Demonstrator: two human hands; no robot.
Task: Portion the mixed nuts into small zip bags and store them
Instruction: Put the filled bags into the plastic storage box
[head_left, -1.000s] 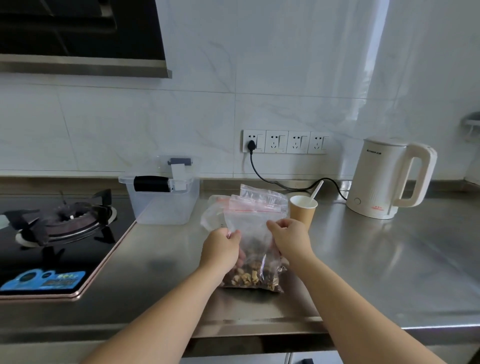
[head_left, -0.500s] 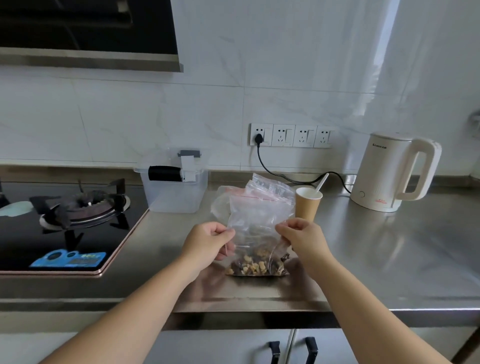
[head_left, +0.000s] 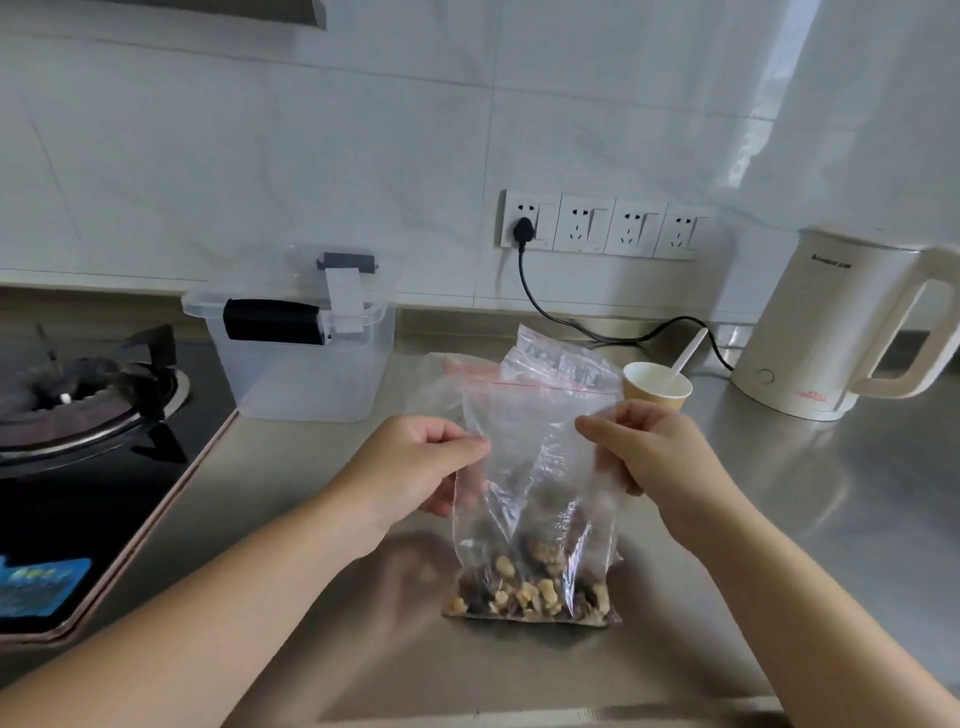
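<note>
Left hand (head_left: 415, 462) and right hand (head_left: 649, 452) each pinching a side of upright zip bag (head_left: 535, 467) of mixed nuts (head_left: 530, 592) on counter (head_left: 831, 519), just before paper cup (head_left: 657, 387).

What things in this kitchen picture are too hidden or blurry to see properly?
Head view only:
- Clear zip bag of mixed nuts: wrinkled plastic blurs the nuts, so kinds are unclear; whether the red seal is closed is too fine to tell.
- Spare clear zip bags: overlapped by the held bag, so no count.
- Paper cup: the rim hides its contents.
- White kettle: handle cut off by the right edge.
- Blue sticker: print blurred.
</note>
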